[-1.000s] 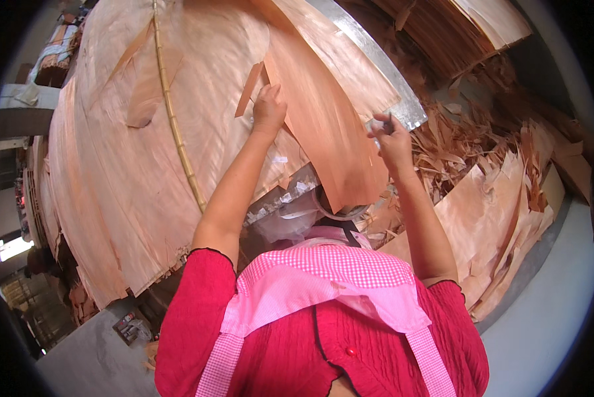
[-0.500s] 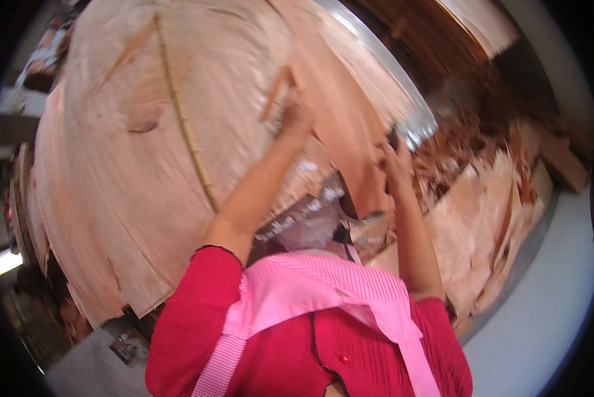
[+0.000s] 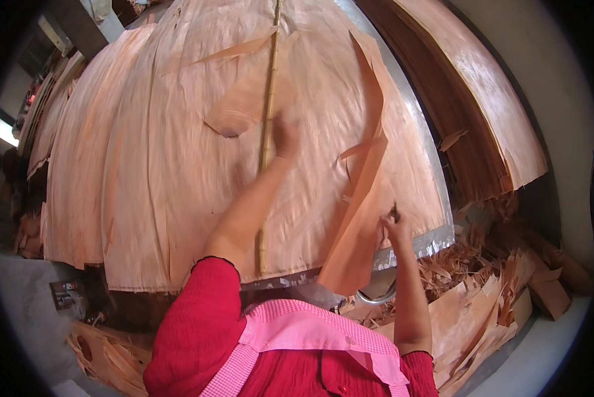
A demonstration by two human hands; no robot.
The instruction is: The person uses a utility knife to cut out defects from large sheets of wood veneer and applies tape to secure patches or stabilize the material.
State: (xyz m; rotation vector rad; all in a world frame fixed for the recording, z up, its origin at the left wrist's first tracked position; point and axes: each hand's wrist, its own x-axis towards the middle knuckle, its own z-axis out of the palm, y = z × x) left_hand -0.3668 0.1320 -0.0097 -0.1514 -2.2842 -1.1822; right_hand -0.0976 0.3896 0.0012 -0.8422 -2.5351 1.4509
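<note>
A broad stack of pale pinkish wood veneer sheets [image 3: 330,165] spreads before me. Lengthwise over it lies a thin yellow bamboo stick [image 3: 268,132]. My left hand [image 3: 285,137] is at the stick's right side, smeared by motion; whether it touches the stick I cannot tell. Under the stick is an oval veneer patch [image 3: 240,109] with a dark knot. My right hand [image 3: 397,227] is closed round a small dark tool [image 3: 395,212], mostly hidden in the fingers. Just left of that hand, a long darker veneer strip [image 3: 356,245] lies loose, its near end hanging past the stack's edge.
A metal table edge [image 3: 436,238] runs along the right and near sides. Beyond it stands another veneer stack [image 3: 482,99]. Torn veneer scraps [image 3: 469,311] pile up on the floor at lower right. More veneer pieces [image 3: 105,354] lie at lower left.
My view has turned, so more of the stack shows. My left hand has left the darker strip and moved left to the bamboo stick. My right hand keeps the dark tool beside the strip.
</note>
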